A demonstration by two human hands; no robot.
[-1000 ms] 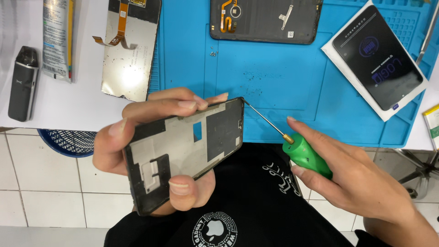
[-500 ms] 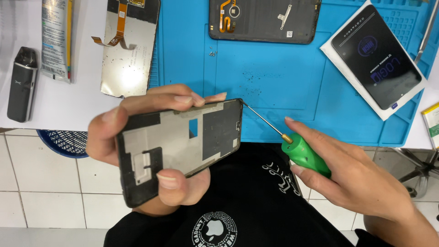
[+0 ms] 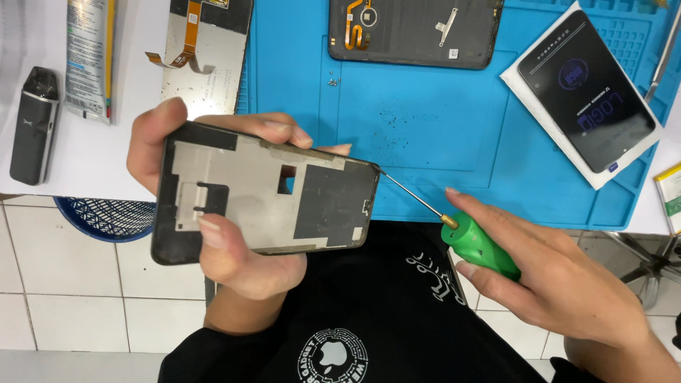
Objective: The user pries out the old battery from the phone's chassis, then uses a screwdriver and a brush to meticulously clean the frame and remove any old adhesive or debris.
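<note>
Above the blue mat (image 3: pixel 440 128), the left hand (image 3: pixel 234 248) clamps the phone frame (image 3: pixel 266 195). Right hand (image 3: pixel 553 276) fingers wrap the green screwdriver (image 3: pixel 482 245), tip at the frame's corner; best keep that tip light and steady.

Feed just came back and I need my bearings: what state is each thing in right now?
Phone frame: screen removed, bare inner plate up, gripped by left hand.
Screwdriver: in right hand, tip at the frame's upper right corner.
Back cover: detached, inside up on the blue mat.
Display panel: detached, flex cable loose.
Second phone: screen lit, resting on a white box.
</note>
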